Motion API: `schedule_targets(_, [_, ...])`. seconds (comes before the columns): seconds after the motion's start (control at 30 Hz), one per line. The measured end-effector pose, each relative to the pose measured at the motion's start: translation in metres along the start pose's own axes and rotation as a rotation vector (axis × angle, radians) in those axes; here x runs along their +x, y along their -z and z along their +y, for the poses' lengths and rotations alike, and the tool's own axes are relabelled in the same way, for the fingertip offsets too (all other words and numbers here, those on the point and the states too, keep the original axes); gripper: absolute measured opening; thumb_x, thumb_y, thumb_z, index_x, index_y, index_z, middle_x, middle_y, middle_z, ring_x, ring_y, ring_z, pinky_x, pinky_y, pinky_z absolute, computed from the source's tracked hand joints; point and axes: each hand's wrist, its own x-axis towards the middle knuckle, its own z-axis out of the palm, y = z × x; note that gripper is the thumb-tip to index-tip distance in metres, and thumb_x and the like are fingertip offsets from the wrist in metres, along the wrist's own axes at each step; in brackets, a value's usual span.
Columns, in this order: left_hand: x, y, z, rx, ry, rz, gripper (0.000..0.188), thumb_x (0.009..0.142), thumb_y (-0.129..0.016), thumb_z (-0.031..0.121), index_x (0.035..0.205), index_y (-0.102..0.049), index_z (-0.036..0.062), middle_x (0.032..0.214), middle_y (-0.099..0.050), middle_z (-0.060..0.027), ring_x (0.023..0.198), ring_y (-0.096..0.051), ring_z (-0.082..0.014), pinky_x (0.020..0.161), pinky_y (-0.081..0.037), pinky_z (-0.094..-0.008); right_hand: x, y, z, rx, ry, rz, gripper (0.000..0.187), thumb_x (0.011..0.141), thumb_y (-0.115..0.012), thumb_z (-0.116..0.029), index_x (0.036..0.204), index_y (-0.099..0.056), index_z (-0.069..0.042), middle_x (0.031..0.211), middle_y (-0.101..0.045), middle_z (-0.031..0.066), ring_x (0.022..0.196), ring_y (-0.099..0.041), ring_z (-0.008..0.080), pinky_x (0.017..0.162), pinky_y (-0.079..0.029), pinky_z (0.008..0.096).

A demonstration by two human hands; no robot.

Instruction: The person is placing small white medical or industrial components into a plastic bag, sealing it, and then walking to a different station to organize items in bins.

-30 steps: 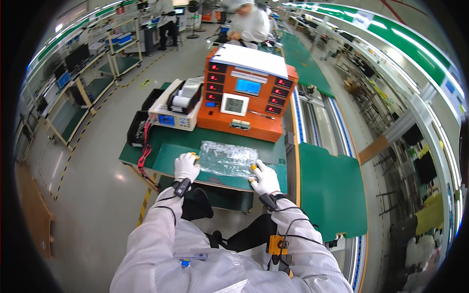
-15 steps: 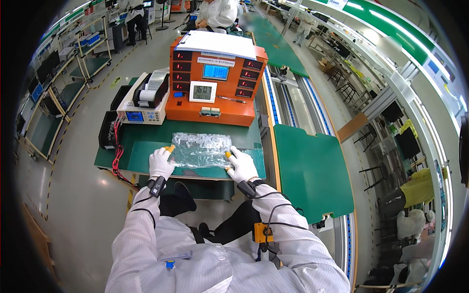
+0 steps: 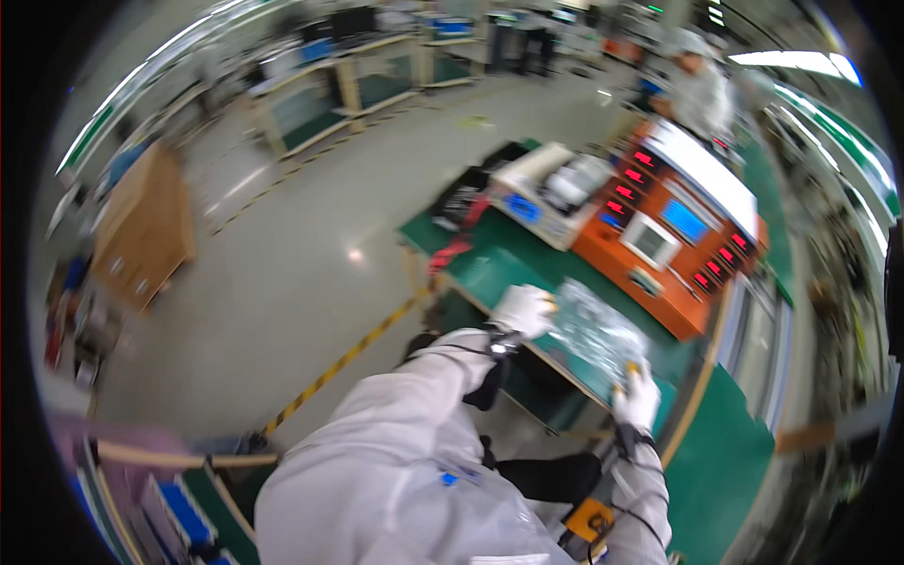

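A clear plastic bag lies on the green tabletop; small pale pieces in it are blurred now. My left hand, in a white glove with yellow fingertips, closes on the bag's left edge. On the opposite edge, my right hand, gloved the same way, has its fingers closed at the near right corner. Motion smears the finger detail. Both wrists carry dark straps with cables.
Behind the bag stands an orange tester with red displays. A white bench meter and black bins sit left of it. A green board is at the right, a cardboard box far left. A co-worker stands beyond the tester.
The view has swung left and tilted, so the bench now appears farther right and slanted. Both hands stay at the bag's edges. A cardboard box has come into view at left.
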Motion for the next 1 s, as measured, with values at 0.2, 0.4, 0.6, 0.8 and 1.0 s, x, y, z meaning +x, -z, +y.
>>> schedule_targets(0.2, [-0.004,0.003,-0.005,0.110,0.095,-0.028,0.016,0.076,-0.067,0.027,0.087,-0.075,0.0191,0.101,-0.070,0.0003,0.094,-0.064,-0.0221,0.077,-0.049,-0.0401,-0.003,-0.022,0.019,-0.151,0.021,-0.071,0.053,0.075,-0.073,-0.012,0.126,-0.060,-0.003,0.144,-0.049,0.0203,0.110,-0.058,0.0423,0.095,-0.048,0.0467])
schedule_targets(0.4, [-0.004,0.002,-0.010,0.088,0.081,-0.003,0.017,0.077,-0.066,0.027,0.089,-0.075,0.0185,0.103,-0.070,0.0004,0.095,-0.064,-0.0214,0.078,-0.049,-0.0396,-0.001,-0.030,0.021,-0.147,-0.027,-0.109,0.055,0.077,-0.072,-0.018,0.128,-0.057,-0.004,0.145,-0.047,0.0212,0.120,-0.053,0.0419,0.101,-0.042,0.0478])
schedule_targets(0.6, [-0.004,0.004,-0.006,0.084,0.113,-0.023,0.016,0.077,-0.065,0.027,0.087,-0.075,0.0188,0.102,-0.069,0.0013,0.095,-0.063,-0.0207,0.077,-0.049,-0.0398,0.001,-0.027,0.014,-0.158,-0.034,-0.137,0.051,0.075,-0.073,-0.014,0.123,-0.060,-0.003,0.145,-0.048,0.0211,0.116,-0.055,0.0425,0.098,-0.046,0.0473])
schedule_targets(0.8, [-0.004,0.004,-0.007,0.087,0.077,0.049,0.013,0.074,-0.066,0.026,0.082,-0.072,0.0182,0.092,-0.066,0.0023,0.091,-0.063,-0.0204,0.075,-0.048,-0.0396,-0.002,-0.031,0.019,-0.128,0.011,-0.068,0.049,0.072,-0.074,-0.009,0.119,-0.060,0.001,0.147,-0.046,0.0205,0.115,-0.057,0.0420,0.097,-0.047,0.0458])
schedule_targets(1.0, [0.000,0.000,-0.001,0.129,0.083,0.045,0.011,0.076,-0.065,0.026,0.080,-0.071,0.0186,0.089,-0.067,0.0034,0.086,-0.064,-0.0212,0.070,-0.049,-0.0391,-0.004,-0.027,0.025,-0.165,-0.009,-0.082,0.050,0.075,-0.072,-0.007,0.123,-0.060,0.000,0.147,-0.046,0.0200,0.116,-0.056,0.0417,0.097,-0.046,0.0457])
